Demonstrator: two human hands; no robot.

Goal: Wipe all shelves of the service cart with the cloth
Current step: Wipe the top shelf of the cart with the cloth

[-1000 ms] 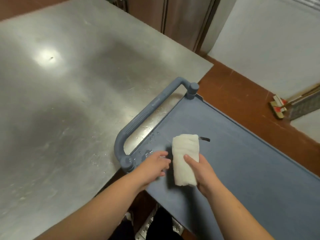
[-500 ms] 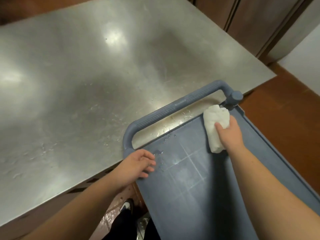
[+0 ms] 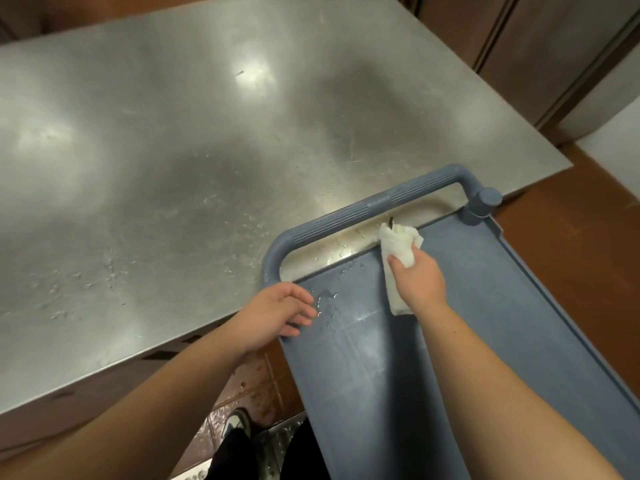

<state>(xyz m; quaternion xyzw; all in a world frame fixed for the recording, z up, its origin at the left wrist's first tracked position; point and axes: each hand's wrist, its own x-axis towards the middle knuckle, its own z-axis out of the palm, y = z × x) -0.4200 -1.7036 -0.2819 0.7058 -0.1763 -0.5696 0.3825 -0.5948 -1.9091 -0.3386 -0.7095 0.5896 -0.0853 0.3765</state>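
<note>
The blue-grey service cart's top shelf [image 3: 485, 341] runs from the centre to the lower right, its ribbed handle [image 3: 363, 209] arching over the steel table's edge. My right hand [image 3: 417, 284] grips a folded white cloth [image 3: 398, 251] and presses it on the shelf's far rim, just below the handle. My left hand [image 3: 277, 315] rests with fingers spread on the shelf's near left corner, beside a small patch of water drops [image 3: 325, 299]. The lower shelves are hidden under the top one.
A large stainless steel table [image 3: 173, 168] fills the left and upper view, with droplets near the cart handle. Brown floor tiles [image 3: 588, 254] lie to the right. Brown cabinet doors [image 3: 540, 46] stand at the upper right. My shoe [image 3: 237, 422] shows below.
My right hand has slid the cloth from the shelf's far right corner leftwards along the rim under the handle. My left hand stays at the near left corner.
</note>
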